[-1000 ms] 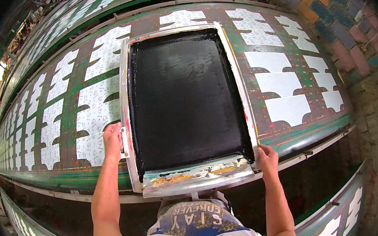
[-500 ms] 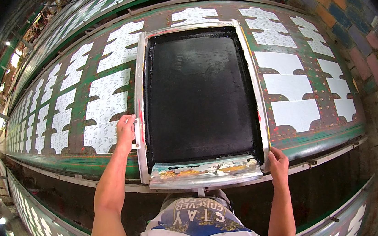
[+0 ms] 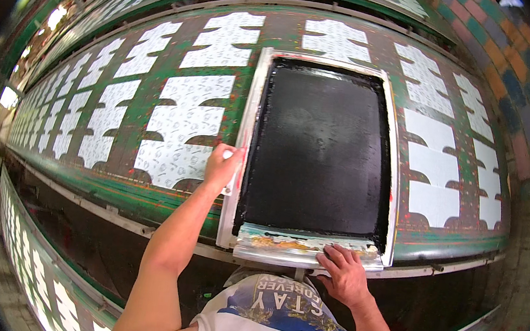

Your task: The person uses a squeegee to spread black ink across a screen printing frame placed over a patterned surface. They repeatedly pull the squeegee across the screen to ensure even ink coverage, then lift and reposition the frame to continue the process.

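Seemingly braced for control, the person's left hand [image 3: 222,164] grips the left rail of a large printing screen frame [image 3: 244,157], its fingers clamped over the pale metal edge roughly halfway along that side. The right hand [image 3: 345,274] lies on the near end of the frame, fingers spread flat and pressing on the paint-smeared lip [image 3: 308,246] rather than closed round anything. In this single head view, the frame rests flat on the long green tabletop [image 3: 146,192], its black mesh [image 3: 321,152] covering one of the white patterned fabric pieces that run in rows down the surface. Holding one side and the near end likely keeps the frame square to the row, since a grip at two edges stops it twisting. Printed white pieces [image 3: 182,128] lie just beside the frame on the left, and plainer ones [image 3: 436,161] on the right. A second printing table [image 3: 34,270] runs below at lower left. The person's printed shirt [image 3: 279,309] fills the lower edge.
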Motion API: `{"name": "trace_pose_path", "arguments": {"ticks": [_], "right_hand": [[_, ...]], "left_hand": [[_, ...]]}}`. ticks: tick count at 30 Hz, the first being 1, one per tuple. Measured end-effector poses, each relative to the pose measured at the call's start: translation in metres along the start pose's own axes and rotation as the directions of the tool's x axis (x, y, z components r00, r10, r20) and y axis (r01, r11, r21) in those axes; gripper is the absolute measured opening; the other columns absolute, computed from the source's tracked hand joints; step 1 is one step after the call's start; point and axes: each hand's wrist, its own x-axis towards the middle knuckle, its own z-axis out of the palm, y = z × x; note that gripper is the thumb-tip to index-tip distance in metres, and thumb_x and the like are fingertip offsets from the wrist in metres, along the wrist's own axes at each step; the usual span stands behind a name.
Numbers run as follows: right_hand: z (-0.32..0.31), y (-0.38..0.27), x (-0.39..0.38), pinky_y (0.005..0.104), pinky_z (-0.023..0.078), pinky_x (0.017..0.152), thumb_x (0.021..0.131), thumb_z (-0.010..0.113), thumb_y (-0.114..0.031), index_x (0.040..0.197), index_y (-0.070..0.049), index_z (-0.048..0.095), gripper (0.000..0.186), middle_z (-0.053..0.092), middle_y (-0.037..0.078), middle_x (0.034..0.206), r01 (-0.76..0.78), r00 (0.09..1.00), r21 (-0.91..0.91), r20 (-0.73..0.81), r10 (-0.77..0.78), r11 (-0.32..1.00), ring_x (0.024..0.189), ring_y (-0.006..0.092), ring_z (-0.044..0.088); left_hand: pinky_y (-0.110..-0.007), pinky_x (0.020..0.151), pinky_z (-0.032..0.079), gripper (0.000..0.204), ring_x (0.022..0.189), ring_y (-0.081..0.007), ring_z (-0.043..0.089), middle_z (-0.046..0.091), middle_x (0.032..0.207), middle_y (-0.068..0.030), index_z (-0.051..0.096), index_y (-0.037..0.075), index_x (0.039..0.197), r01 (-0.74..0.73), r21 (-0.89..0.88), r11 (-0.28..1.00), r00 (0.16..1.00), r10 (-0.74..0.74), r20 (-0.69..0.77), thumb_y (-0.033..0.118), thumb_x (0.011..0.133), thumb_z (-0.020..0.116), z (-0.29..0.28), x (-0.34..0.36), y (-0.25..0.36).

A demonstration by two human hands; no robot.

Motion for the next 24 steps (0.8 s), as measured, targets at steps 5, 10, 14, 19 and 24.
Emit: {"name": "trace_pose_path", "arguments": {"ticks": [5, 10, 14, 19, 24], "right_hand": [[0.005, -0.007, 0.014, 0.0524, 0.053, 0.107, 0.084, 0.081, -0.012, 0.140, -0.014, 0.069, 0.057, 0.068, 0.010, 0.141, -0.027, 0.999, -0.146, 0.016, 0.030, 0.989, 0.132, 0.0336, 0.064], [-0.011, -0.014, 0.041, 0.0491, 0.056, 0.096, 0.089, 0.070, -0.004, 0.127, -0.009, 0.073, 0.038, 0.076, 0.010, 0.122, -0.061, 0.998, -0.161, -0.043, 0.055, 0.985, 0.114, 0.0332, 0.073], [-0.008, -0.022, 0.071, 0.0466, 0.056, 0.092, 0.085, 0.074, -0.005, 0.123, -0.009, 0.075, 0.038, 0.078, 0.010, 0.117, -0.064, 0.997, -0.186, 0.040, 0.073, 0.980, 0.108, 0.0330, 0.074], [0.000, -0.029, 0.075, 0.0465, 0.056, 0.093, 0.077, 0.081, -0.006, 0.122, -0.012, 0.077, 0.046, 0.077, 0.008, 0.115, -0.120, 0.989, -0.235, 0.053, 0.136, 0.965, 0.108, 0.0315, 0.074], [-0.020, -0.026, 0.089, 0.0491, 0.058, 0.096, 0.082, 0.079, -0.008, 0.122, -0.016, 0.080, 0.041, 0.079, 0.009, 0.114, -0.221, 0.928, -0.174, 0.265, 0.262, 0.960, 0.110, 0.0336, 0.075]], "left_hand": [[-0.043, 0.086, 0.058, 0.045, 0.097, -0.0323, 0.077, 0.080, 0.102, -0.0192, 0.074, 0.005, 0.105, 0.056, 0.038, 0.998, 0.998, -0.056, -0.010, 0.048, 0.092, 0.083, -0.005, -0.007, 0.017], [-0.050, 0.085, 0.059, 0.043, 0.097, -0.0416, 0.078, 0.080, 0.100, -0.0214, 0.071, 0.006, 0.111, 0.040, 0.155, 0.987, 0.999, -0.036, -0.029, 0.045, 0.095, 0.079, -0.006, -0.009, 0.020], [-0.055, 0.092, 0.058, 0.027, 0.105, -0.0450, 0.076, 0.079, 0.109, -0.0240, 0.070, 0.008, 0.118, 0.048, 0.134, 0.990, 0.998, -0.053, 0.028, 0.028, 0.100, 0.068, -0.008, -0.002, 0.010], [-0.054, 0.094, 0.059, 0.028, 0.107, -0.0449, 0.076, 0.079, 0.109, -0.0251, 0.070, 0.005, 0.124, 0.055, 0.082, 0.995, 0.998, -0.057, 0.019, 0.015, 0.098, 0.065, -0.003, 0.000, 0.001], [-0.053, 0.094, 0.058, 0.027, 0.107, -0.0439, 0.076, 0.079, 0.112, -0.0247, 0.069, 0.005, 0.125, 0.069, 0.120, 0.990, 0.996, -0.074, 0.042, 0.016, 0.100, 0.066, -0.004, 0.000, 0.004]]}}
